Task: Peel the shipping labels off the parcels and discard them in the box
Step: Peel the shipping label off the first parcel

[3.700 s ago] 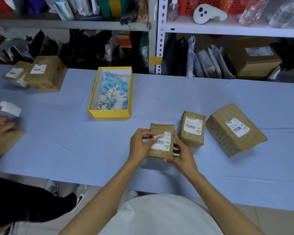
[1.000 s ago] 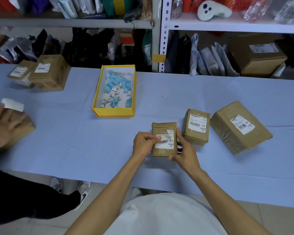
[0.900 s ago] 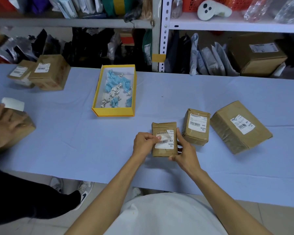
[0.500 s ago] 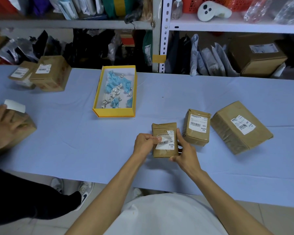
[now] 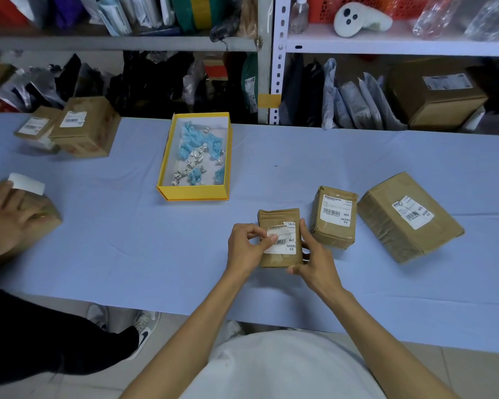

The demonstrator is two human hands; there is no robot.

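A small brown parcel (image 5: 277, 218) lies on the blue table in front of me. Its white shipping label (image 5: 285, 240) is partly lifted at the left edge. My left hand (image 5: 244, 247) pinches that lifted edge between thumb and forefinger. My right hand (image 5: 314, 260) grips the parcel's right side and lower corner, thumb along the edge. Further back left of centre stands the yellow box (image 5: 195, 194), open, with crumpled blue and white label scraps inside.
Two more labelled brown parcels (image 5: 333, 217) (image 5: 406, 217) lie to the right. Another person's hand (image 5: 7, 217) at the left presses on a parcel with a peeled label. Two labelled parcels (image 5: 81, 125) sit at the far left. Shelves full of packages stand behind the table.
My left hand has worked the label's left edge a little further up and to the right. My right hand keeps its hold. The other person's hand has shifted slightly on their parcel.
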